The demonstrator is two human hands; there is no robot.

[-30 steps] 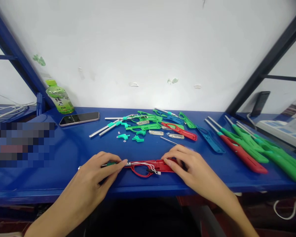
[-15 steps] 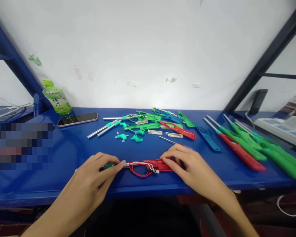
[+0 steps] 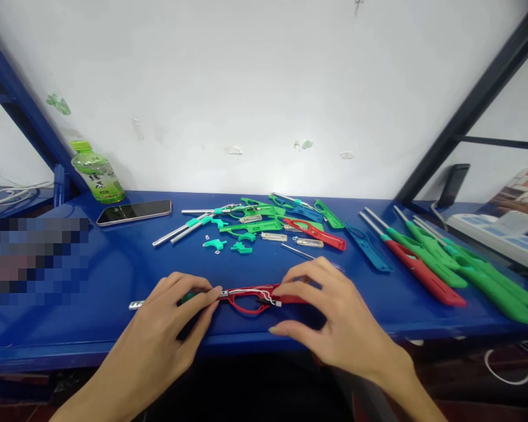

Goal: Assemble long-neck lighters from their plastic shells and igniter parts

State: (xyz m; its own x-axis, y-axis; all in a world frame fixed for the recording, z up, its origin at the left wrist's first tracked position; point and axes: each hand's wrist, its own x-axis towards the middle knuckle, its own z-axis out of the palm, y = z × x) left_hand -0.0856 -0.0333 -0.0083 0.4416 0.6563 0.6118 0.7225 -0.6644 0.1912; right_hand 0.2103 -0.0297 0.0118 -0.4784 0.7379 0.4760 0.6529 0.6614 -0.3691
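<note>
A half-built long-reach lighter [image 3: 245, 310] lies near the table's front edge, its red handle shell facing up. White wires [image 3: 257, 291] run through the shell to a small white plug end over a black part. The thumb and index finger of my left hand [image 3: 171, 316] pinch the lighter's metal tube where it meets the shell. The tube's silver end [image 3: 136, 305] sticks out left of that hand. My right hand [image 3: 334, 310] is open over the handle's right end, thumb apart from the fingers; the index fingertip is at the shell, and whether it touches is unclear.
Behind the hands lie loose green trigger pieces [image 3: 215, 244], metal tubes [image 3: 176, 227], clear fuel tanks [image 3: 309, 242], a red shell [image 3: 319, 233] and a blue shell [image 3: 369, 249]. Assembled lighters [image 3: 422, 272] lie right. A phone [image 3: 134, 211] and a bottle [image 3: 99, 176] stand back left.
My right thumb has come away from the red handle and opened toward me, while the fingers shifted slightly left. My left hand keeps its pinch on the tube.
</note>
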